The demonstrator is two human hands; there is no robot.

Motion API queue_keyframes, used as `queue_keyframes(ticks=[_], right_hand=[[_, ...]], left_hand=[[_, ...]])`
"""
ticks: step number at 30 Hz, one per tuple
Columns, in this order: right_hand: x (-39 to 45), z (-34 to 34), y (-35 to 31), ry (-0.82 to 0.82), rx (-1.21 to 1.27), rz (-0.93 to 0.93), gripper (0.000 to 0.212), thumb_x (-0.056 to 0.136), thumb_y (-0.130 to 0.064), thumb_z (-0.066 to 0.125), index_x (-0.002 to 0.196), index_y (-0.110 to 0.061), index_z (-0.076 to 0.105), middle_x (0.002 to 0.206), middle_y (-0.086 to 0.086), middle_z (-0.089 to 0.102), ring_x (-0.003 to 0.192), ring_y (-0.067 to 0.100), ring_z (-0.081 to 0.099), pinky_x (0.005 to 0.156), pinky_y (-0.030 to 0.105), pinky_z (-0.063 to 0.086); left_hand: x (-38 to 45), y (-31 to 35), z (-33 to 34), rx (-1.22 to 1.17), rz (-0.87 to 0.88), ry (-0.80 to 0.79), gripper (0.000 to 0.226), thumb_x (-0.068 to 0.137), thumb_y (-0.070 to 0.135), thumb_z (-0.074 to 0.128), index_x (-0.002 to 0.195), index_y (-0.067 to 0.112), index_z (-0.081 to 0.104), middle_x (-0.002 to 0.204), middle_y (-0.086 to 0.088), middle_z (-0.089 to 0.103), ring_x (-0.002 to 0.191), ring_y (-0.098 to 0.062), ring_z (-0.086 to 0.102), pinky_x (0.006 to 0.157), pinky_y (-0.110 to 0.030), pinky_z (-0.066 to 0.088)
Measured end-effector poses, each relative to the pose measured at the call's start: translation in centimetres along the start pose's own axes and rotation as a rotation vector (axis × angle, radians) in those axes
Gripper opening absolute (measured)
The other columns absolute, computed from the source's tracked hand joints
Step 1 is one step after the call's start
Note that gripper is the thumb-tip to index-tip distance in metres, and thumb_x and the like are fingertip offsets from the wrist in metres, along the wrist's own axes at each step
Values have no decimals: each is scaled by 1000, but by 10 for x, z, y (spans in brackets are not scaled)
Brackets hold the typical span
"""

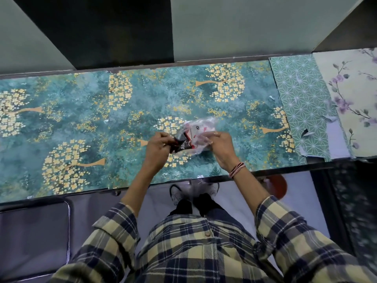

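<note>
Over the middle of the table, both my hands hold a small clear plastic packet [199, 132] with red and white print. A dark item with white lettering [182, 147] sticks out of the packet's left end. My left hand [158, 149] pinches that dark item with curled fingers. My right hand [220, 147] grips the crumpled plastic on the right side. The packet is held just above the table [81, 119], which is covered in teal paper with gold flowering trees.
Patterned sheets lie at the table's right end: a green geometric one [302, 103] with torn edges and a pale floral one [355, 94]. Grey partition panels stand behind the table. A grey padded seat [32, 231] is at lower left and a red round object [278, 185] sits on the floor.
</note>
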State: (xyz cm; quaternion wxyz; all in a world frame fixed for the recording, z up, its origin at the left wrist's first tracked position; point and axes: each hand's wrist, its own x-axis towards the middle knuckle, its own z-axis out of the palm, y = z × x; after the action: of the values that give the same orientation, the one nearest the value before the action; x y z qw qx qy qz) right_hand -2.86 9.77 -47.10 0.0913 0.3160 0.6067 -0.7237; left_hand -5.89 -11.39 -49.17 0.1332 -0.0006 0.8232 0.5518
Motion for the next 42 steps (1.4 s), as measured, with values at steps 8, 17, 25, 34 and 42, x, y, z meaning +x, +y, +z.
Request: queue_keyframes(ticks=[8, 17, 25, 34, 42], right_hand=[[-34, -58, 19, -50, 39, 72, 44, 94, -40, 68, 73, -4, 79, 79, 19, 76, 80, 31, 69, 79, 42, 55], [-66, -165, 58, 178, 327, 196, 4, 85, 10, 67, 88, 12, 66, 81, 21, 62, 82, 39, 62, 78, 46, 56], [-107, -267, 108, -179, 56, 247, 50, 80, -6, 82, 110, 27, 60, 116, 44, 62, 97, 45, 63, 77, 40, 60], [-127, -323, 167, 132, -214, 115, 27, 102, -16, 61, 128, -17, 66, 114, -2, 68, 97, 5, 66, 91, 31, 54], [-112, -350, 256, 532, -682, -139, 49, 105, -23, 49, 153, -14, 43, 147, 13, 50, 132, 30, 48, 107, 40, 47]], left_hand=[[-25, 30, 96, 385, 383, -369, 37, 74, -12, 51, 93, -2, 81, 102, -21, 57, 93, -36, 58, 79, -36, 49], [-62, 62, 157, -47, 114, -599, 51, 75, 5, 83, 124, 7, 72, 139, -13, 58, 130, -22, 59, 109, -40, 50], [-98, 50, 229, 306, 198, -1006, 72, 73, 20, 91, 139, 27, 63, 141, 3, 59, 124, -12, 58, 98, -29, 52], [-130, -3, 327, 208, -86, -682, 24, 71, 16, 87, 81, -1, 73, 76, -14, 73, 69, -27, 68, 62, -40, 53], [-119, -47, 425, -10, -436, -661, 32, 78, 14, 83, 56, 19, 61, 62, -7, 63, 55, -15, 50, 50, -24, 36]])
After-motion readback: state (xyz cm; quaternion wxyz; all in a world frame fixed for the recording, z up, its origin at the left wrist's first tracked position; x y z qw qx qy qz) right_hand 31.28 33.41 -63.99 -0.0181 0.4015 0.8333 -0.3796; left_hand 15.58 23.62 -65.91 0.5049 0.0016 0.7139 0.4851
